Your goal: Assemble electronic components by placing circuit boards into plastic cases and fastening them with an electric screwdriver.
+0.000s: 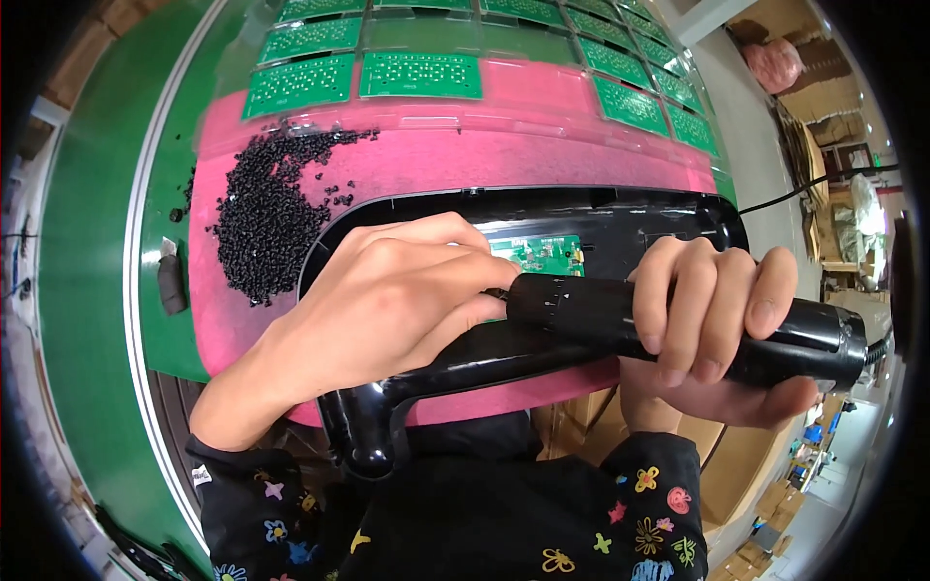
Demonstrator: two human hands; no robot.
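Note:
A black electric screwdriver [591,308] lies almost level across the middle, its cord leaving the right end. My right hand [712,315] is wrapped round its body. At the tip, the thumb and fingers of my left hand [397,290] are pinched together; whatever small piece is between them is hidden. Below both hands rests a glossy black plastic housing [446,363], open side up, with a long bar along its near side. Inside it sits a green circuit board [542,254], partly covered by my left fingers and the screwdriver.
A heap of small black screws [271,218] lies on the pink mat [426,160], left of the housing. Clear trays of green circuit boards [421,76] fill the far side. A dark grey roll-shaped piece [171,281] lies on the green tabletop [87,242]. Cardboard [746,450] stands at the lower right.

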